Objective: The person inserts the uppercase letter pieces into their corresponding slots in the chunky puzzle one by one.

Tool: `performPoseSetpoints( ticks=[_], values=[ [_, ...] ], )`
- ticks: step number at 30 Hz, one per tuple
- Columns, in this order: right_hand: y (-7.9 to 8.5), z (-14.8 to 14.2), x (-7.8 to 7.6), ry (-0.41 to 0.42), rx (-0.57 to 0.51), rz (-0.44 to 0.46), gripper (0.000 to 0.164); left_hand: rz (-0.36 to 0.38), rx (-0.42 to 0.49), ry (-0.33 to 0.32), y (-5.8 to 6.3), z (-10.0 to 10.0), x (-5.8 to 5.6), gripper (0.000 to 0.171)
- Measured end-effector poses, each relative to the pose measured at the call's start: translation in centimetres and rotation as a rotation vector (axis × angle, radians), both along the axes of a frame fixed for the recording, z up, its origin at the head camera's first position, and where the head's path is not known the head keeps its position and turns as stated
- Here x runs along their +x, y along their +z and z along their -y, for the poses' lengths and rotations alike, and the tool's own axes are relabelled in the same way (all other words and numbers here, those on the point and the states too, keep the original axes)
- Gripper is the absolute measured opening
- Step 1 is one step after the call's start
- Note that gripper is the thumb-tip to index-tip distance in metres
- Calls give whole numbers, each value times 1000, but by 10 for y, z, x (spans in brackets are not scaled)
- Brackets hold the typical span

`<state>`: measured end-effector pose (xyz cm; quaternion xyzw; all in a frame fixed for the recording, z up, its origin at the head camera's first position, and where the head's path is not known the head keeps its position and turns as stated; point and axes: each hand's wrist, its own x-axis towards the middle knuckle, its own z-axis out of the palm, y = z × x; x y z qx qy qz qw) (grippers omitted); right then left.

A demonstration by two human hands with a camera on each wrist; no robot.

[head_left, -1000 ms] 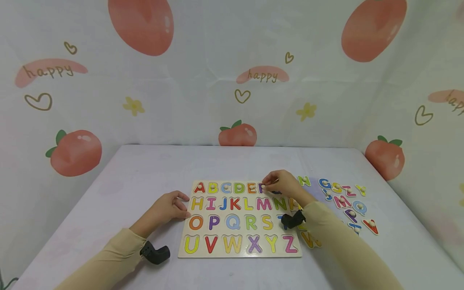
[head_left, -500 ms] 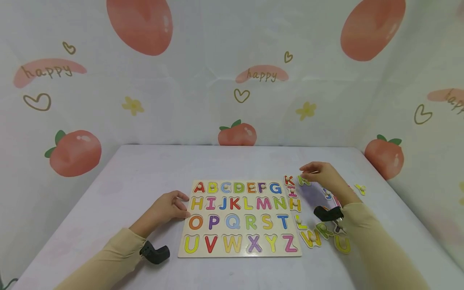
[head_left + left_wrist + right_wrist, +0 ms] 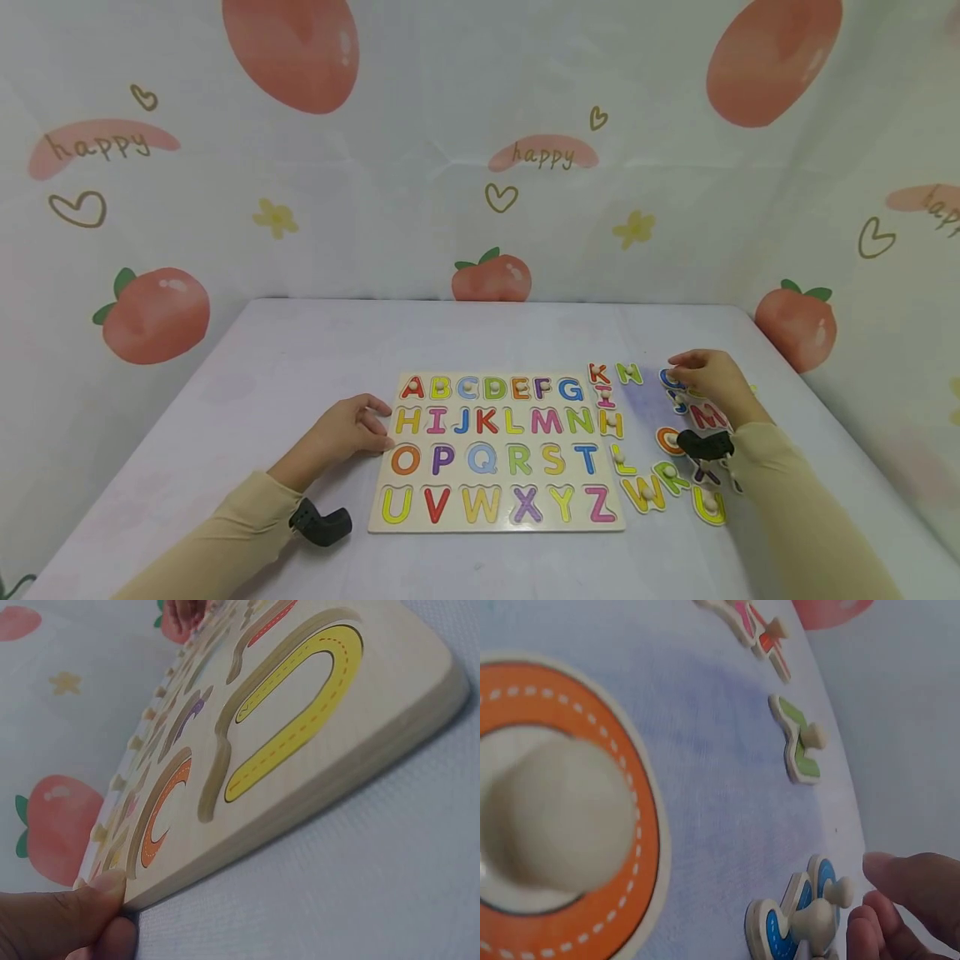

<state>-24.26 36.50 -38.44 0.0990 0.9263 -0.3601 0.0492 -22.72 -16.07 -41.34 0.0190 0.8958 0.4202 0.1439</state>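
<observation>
A wooden alphabet puzzle board (image 3: 497,521) lies flat, with knobbed letters A to F seated in its top row. My left hand (image 3: 347,433) rests at the board's left edge; its thumb (image 3: 105,889) touches the rim in the left wrist view. To the right of the board, my right hand (image 3: 708,379) reaches over the blue letter G piece (image 3: 670,380). In the right wrist view, thumb and fingers are spread around the knob (image 3: 841,892) of that piece, with a small gap showing. A blue J piece (image 3: 677,403) lies just nearer.
Loose knobbed letters lie right of the board: K (image 3: 597,373), N (image 3: 629,373), H (image 3: 611,424), W (image 3: 643,495), R (image 3: 670,477) and U (image 3: 708,505). An orange O piece (image 3: 622,772) looms close in the right wrist view. My right forearm covers other pieces.
My right hand has left the letter F in the top row and moved right, past the N piece, to the blue G piece. My left hand stays at the board's edge.
</observation>
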Motion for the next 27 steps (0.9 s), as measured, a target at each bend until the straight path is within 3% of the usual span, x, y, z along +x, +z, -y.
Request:
performPoseSetpoints(
  ticks=[12, 18, 27],
  values=[
    [-12, -12, -14, -24, 31, 98, 36, 6, 12, 4, -1, -1, -1, 48],
    [-10, -10, -16, -12, 66, 98, 29, 8, 11, 13, 0, -1, 1, 48],
    [0, 4, -15, 37, 63, 39, 34, -2, -3, 3, 4, -1, 3, 49]
  ],
)
